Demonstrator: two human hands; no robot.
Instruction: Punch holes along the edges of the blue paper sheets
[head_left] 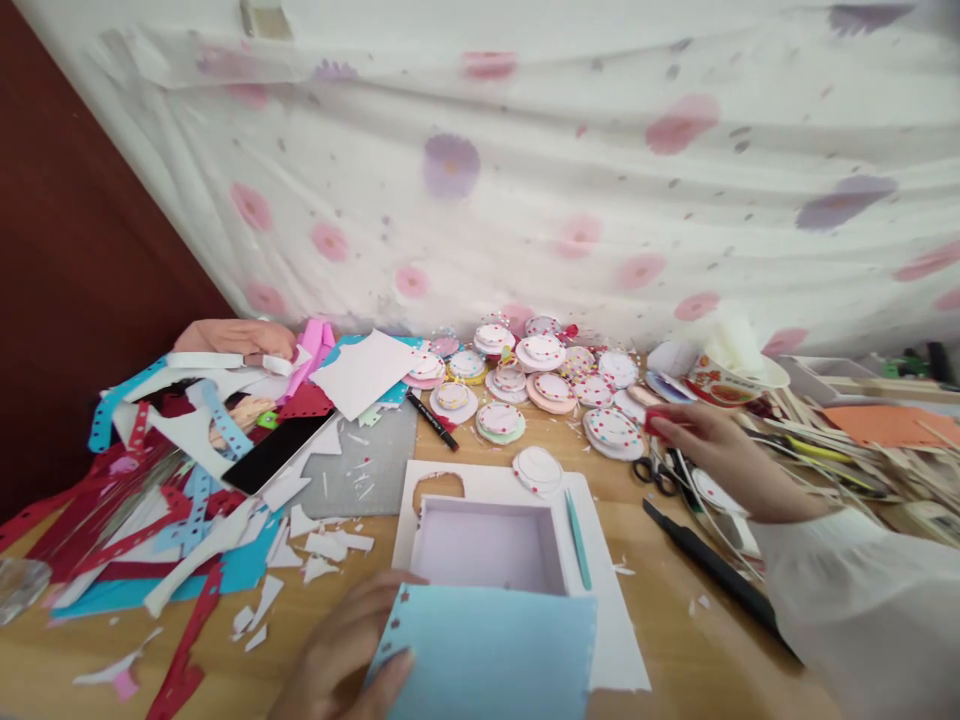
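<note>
The shallow white box (487, 548) sits on the bench (645, 640). On its near side, hiding its closest edge, is the blue sheet (495, 655), with its far edge running left to right, almost parallel to the box's far wall. A row of punched holes follows the sheet's left edge; its near end leaves the picture, so I cannot tell its long axis. Of the two hands, the left hand (360, 640) grips that left edge, thumb on top. Beyond the box and to its right, the right hand (712, 450) pinches a small red piece (656, 421), fingertips close together. A slim teal tool (577, 540) lies lengthwise just right of the box, pointing away from the person.
</note>
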